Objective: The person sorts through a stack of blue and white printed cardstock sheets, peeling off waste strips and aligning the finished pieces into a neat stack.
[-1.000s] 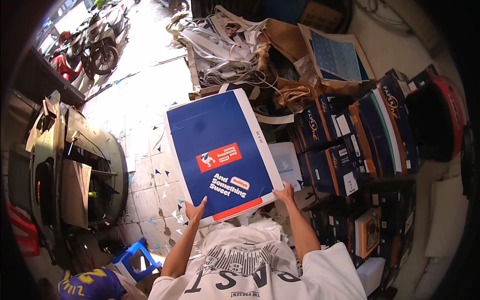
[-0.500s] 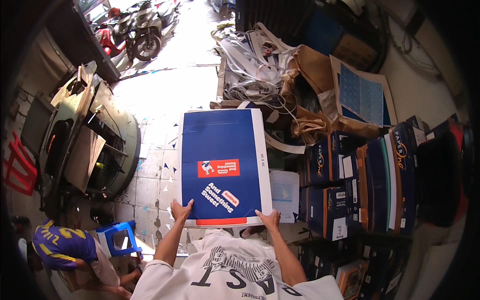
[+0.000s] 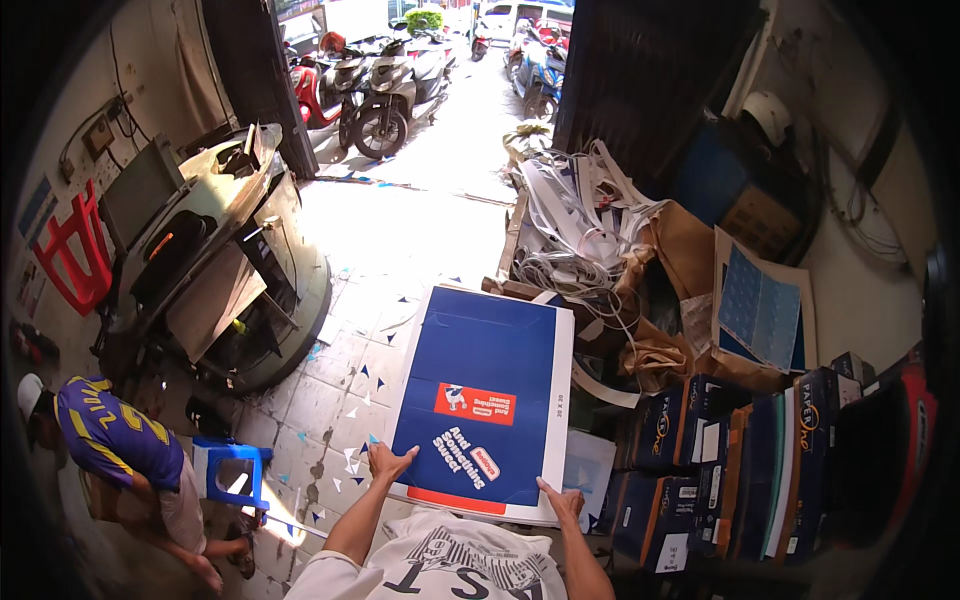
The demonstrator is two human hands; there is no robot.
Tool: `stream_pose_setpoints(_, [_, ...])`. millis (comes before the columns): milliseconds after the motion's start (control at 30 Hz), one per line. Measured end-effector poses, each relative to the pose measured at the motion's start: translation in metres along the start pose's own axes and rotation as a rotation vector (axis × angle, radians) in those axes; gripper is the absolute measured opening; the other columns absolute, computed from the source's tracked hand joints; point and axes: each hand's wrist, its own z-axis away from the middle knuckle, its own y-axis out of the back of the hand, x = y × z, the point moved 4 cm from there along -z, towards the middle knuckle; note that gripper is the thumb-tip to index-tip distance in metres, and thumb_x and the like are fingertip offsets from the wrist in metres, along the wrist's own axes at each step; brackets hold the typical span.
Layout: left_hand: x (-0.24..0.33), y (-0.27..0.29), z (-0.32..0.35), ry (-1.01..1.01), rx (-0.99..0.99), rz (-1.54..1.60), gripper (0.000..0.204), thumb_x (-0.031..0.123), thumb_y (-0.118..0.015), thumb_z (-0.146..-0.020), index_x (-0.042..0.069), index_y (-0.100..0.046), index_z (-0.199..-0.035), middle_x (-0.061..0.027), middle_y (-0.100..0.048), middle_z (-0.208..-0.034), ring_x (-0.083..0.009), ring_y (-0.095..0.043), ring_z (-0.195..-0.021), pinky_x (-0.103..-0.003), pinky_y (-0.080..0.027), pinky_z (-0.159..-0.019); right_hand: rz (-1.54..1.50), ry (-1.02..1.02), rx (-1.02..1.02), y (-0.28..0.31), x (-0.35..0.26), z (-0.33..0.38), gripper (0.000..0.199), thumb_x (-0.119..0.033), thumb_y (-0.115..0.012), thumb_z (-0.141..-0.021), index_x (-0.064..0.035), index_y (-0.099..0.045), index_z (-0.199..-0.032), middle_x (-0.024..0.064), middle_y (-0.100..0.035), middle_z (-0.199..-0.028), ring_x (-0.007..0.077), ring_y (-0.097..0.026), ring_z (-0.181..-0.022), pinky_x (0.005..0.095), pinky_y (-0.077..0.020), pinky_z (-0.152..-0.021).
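Note:
A stack of large flat printed cardboard sheets, dark blue with white margins, a red strip at its near end and a small red panel, lies level in front of my body. At its near left edge, my left hand grips the stack with the thumb on top. Across from it, my right hand holds the near right edge the same way. The fingers under the sheets are mostly hidden.
To the right stand stacked dark blue cartons; beyond them is a heap of white paper strips. At left are a cluttered round-ended table, a blue stool and a bent-over person. Paper scraps dot the tiled floor. Motorcycles stand outside.
The view has swung up and left, showing more of the doorway and street. The stack sits lower and further right in the picture, slightly slanted, still in both hands.

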Motion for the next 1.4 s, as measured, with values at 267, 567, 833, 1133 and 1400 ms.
stream_pose_setpoints(267, [0.006,0.002,0.001,-0.077,-0.057,-0.030,0.085,0.061,-0.061,-0.084,-0.013,-0.053,-0.125,-0.0305,-0.047,-0.130,-0.0430,-0.047,-0.121,-0.049,-0.040,-0.103,-0.370,0.194,-0.367,0.035,-0.086,-0.001,0.057,-0.041,-0.081,-0.076,0.0052,-0.070,-0.107,0.0193,-0.071,-0.101,0.0245,-0.070,-0.090,0.0373,-0.0552,-0.079])
stream_pose_setpoints(567, [0.016,0.016,-0.046,-0.045,-0.125,0.110,0.104,0.074,-0.054,-0.081,-0.009,-0.037,-0.142,-0.0339,-0.046,-0.134,-0.0450,-0.045,-0.127,-0.052,-0.034,-0.107,-0.240,0.754,-0.093,0.124,-0.241,0.151,0.036,-0.023,-0.076,-0.079,0.0059,-0.070,-0.100,0.0167,-0.074,-0.087,0.0234,-0.072,-0.075,0.0347,-0.0566,-0.075])
stream_pose_setpoints(833, [0.221,0.246,-0.052,-1.117,0.554,0.369,0.132,0.054,-0.090,-0.056,-0.002,-0.019,-0.152,-0.0257,-0.032,-0.150,-0.0395,-0.034,-0.138,-0.052,-0.034,-0.111,0.016,1.113,-0.304,0.206,-0.341,0.227,0.026,-0.016,-0.071,-0.080,0.0068,-0.069,-0.091,0.0232,-0.070,-0.075,0.0248,-0.068,-0.061,0.0355,-0.0552,-0.063])
stream_pose_setpoints(1133, [0.213,0.277,-0.160,-1.036,-0.475,1.205,0.109,0.042,-0.083,-0.075,0.009,-0.015,-0.154,-0.0204,-0.034,-0.150,-0.0303,-0.031,-0.141,-0.051,-0.035,-0.111,0.604,1.089,0.036,0.213,-0.233,0.208,0.041,-0.008,-0.070,-0.081,-0.0027,-0.049,-0.116,0.0180,-0.065,-0.084,0.0362,-0.067,-0.075,0.0466,-0.0528,-0.059])
stream_pose_setpoints(1400, [0.082,0.268,-0.247,-0.851,-0.241,1.651,0.049,0.036,-0.061,-0.096,0.006,-0.047,-0.133,-0.0089,-0.057,-0.120,-0.0251,-0.057,-0.111,-0.041,-0.046,-0.097,0.502,1.264,0.258,0.245,-0.273,0.212,0.023,-0.012,-0.072,-0.083,-0.0040,-0.055,-0.096,0.0147,-0.064,-0.071,0.0328,-0.067,-0.066,0.0396,-0.0502,-0.058])
